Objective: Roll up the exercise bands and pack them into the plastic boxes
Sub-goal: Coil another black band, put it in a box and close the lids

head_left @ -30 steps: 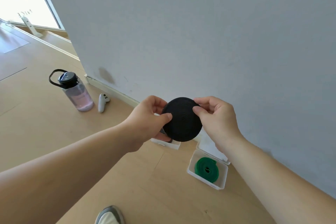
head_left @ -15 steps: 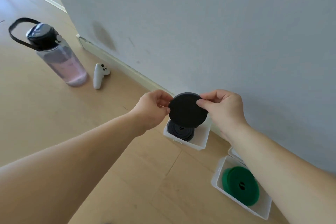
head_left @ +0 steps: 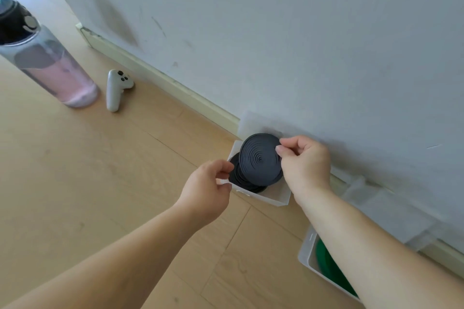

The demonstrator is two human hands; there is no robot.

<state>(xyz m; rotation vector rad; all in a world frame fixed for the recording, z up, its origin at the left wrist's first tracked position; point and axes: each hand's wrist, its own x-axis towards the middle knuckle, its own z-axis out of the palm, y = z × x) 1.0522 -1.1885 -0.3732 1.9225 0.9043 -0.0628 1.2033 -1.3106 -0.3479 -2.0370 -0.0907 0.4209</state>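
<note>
My right hand [head_left: 305,165] pinches a tightly rolled black exercise band [head_left: 259,160] by its right edge and holds it tilted over an open white plastic box [head_left: 271,199] on the floor by the wall. A second black roll [head_left: 247,183] lies inside that box, partly under the held one. My left hand [head_left: 206,190] hovers at the box's front-left corner, fingers loosely curled and off the roll. The box's lid [head_left: 253,123] stands up against the wall behind it. A green rolled band [head_left: 329,266] sits in another white box [head_left: 307,251] at lower right, partly hidden by my right forearm.
A pink-tinted water bottle [head_left: 47,60] with a black cap stands at the left, with a white handheld controller [head_left: 114,90] lying beside it. A baseboard [head_left: 163,80] runs along the grey wall. The green band's box has a translucent lid [head_left: 391,213] leaning on the wall.
The view has dropped closer to the floor. The black roll has come down into the box and tilted to show its spiral face. My left hand has let go of it.
</note>
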